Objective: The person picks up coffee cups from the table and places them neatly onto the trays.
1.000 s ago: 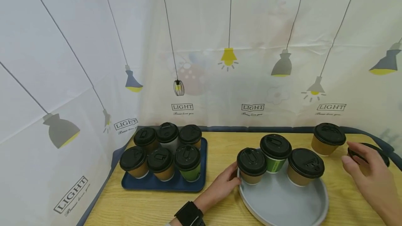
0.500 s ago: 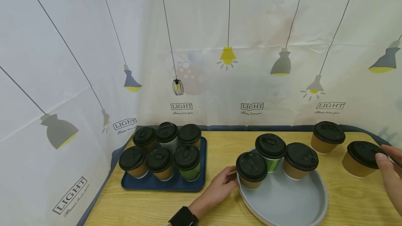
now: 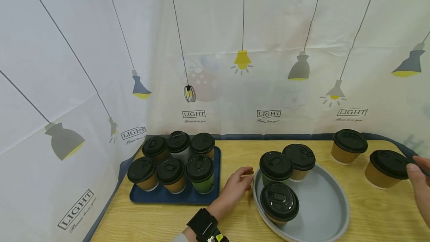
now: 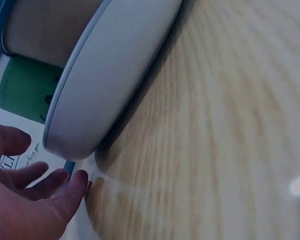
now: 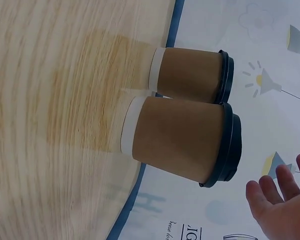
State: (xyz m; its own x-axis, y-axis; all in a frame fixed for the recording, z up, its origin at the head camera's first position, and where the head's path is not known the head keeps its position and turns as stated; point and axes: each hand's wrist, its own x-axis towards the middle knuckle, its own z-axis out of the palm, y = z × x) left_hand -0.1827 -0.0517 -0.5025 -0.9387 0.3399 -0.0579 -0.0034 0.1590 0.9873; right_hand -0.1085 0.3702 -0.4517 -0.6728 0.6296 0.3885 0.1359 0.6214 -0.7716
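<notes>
My left hand [image 3: 234,186] is beside the left rim of a round grey tray [image 3: 322,212], its fingers loosely bent. A small gap parts the fingertips from the rim in the left wrist view. Three black-lidded paper cups stand on the tray's left side: a green cup [image 3: 276,167], a brown cup [image 3: 299,160] behind it, and another lidded cup [image 3: 279,201] in front. At the right edge my right hand [image 3: 420,189] is partly out of view. It is close to a brown lidded cup [image 5: 180,140] but apart from it, with fingers extended in the right wrist view.
Another brown cup [image 3: 348,146] stands behind the right-hand one, near the back wall. On the left, a blue rectangular tray [image 3: 174,198] holds several black-lidded cups. A curtain printed with lamps [image 3: 235,96] borders the wooden table [image 3: 235,152].
The round tray has turned counterclockwise: its cups shifted left and the leftmost came to the front. My left hand has come off the rim. My right hand has moved right, away from the cup.
</notes>
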